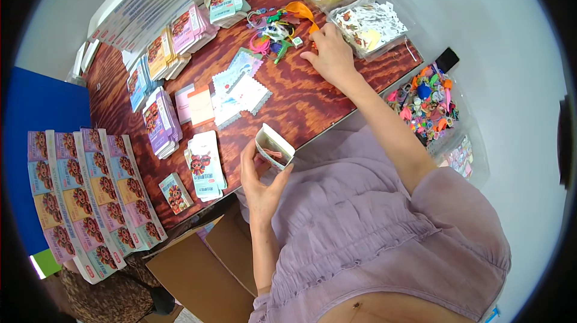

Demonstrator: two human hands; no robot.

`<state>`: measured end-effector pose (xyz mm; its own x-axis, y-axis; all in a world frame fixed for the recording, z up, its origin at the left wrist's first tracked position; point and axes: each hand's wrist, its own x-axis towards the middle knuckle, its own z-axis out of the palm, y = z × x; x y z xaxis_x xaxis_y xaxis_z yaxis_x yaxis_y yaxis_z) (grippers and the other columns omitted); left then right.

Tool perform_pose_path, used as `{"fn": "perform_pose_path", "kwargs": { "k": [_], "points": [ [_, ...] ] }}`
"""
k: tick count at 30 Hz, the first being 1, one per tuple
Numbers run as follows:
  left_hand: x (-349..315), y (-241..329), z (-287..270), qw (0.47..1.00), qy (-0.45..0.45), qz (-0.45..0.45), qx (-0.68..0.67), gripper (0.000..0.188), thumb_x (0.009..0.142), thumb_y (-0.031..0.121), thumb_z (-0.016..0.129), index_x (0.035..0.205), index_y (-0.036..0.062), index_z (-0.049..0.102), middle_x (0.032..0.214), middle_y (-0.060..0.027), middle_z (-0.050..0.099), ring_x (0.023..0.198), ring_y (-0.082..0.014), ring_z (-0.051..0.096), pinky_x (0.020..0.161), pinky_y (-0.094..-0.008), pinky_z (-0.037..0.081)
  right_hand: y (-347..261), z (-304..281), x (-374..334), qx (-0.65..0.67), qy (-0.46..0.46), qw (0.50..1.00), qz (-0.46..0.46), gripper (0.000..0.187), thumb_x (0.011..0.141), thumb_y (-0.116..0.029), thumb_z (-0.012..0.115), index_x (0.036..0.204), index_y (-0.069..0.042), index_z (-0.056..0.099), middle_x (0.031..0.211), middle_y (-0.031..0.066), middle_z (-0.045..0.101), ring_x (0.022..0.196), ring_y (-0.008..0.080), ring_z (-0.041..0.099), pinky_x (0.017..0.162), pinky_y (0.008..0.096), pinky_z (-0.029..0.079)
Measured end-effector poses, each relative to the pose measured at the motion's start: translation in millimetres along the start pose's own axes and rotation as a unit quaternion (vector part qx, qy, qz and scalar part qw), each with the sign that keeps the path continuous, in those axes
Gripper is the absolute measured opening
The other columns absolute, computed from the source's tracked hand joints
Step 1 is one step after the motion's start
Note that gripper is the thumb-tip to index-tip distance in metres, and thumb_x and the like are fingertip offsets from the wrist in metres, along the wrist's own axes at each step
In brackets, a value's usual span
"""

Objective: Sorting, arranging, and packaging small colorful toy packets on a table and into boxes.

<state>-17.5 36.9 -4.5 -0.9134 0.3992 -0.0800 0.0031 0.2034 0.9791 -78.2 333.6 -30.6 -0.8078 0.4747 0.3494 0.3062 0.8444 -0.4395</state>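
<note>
My left hand (262, 193) is closed around a small open carton (277, 140), held upright at the table's near edge. Inside the carton lies a small pinkish piece (272, 153) of a kind I cannot make out. Reaching over the far right part of the table, my right hand (330, 55) has its thumb spread from its fingers. Its fingertips are at the end of a flat orange plastic piece (300, 11), perhaps touching it. Beside that hand lies a loose pile of small coloured plastic trinkets (277, 33).
Stacks of printed cartons (161, 119) and cards (240, 89) cover the table's left and middle. Clear tubs of wrapped pieces (372, 25) stand at the far right; a bin of colourful trinkets (424, 103) sits at my right. Boxed rows (90, 193) stand at left, above an open cardboard box (204, 260).
</note>
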Motion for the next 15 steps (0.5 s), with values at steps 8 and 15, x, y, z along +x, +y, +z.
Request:
{"fn": "perform_pose_path", "kwargs": {
  "k": [8, 15],
  "points": [
    [-0.1, 3.6, -0.6, 1.000, 0.000, 0.020, 0.002, 0.075, 0.071, 0.001, 0.082, 0.137, -0.0020, 0.047, 0.128, -0.0105, 0.050, 0.106, -0.0193, 0.060, 0.089, -0.0322, 0.055, 4.9, 5.1, -1.5, 0.019, -0.007, 1.000, -0.011, 0.029, 0.080, -0.017, 0.076, 0.106, -0.009, 0.065, 0.107, 0.0107, 0.052, 0.102, 0.0301, 0.058, 0.083, 0.0418, 0.050],
    [0.6, 6.3, -1.3, 1.000, 0.009, 0.015, -0.005, 0.074, 0.071, -0.001, 0.081, 0.137, -0.0019, 0.047, 0.126, -0.0099, 0.051, 0.105, -0.0186, 0.061, 0.089, -0.0323, 0.055, -9.2, 20.0, 12.8, 0.032, -0.016, 0.998, -0.051, 0.030, 0.080, -0.016, 0.075, 0.108, -0.010, 0.066, 0.106, 0.0108, 0.052, 0.101, 0.0315, 0.058, 0.083, 0.0429, 0.050]
  ]
}}
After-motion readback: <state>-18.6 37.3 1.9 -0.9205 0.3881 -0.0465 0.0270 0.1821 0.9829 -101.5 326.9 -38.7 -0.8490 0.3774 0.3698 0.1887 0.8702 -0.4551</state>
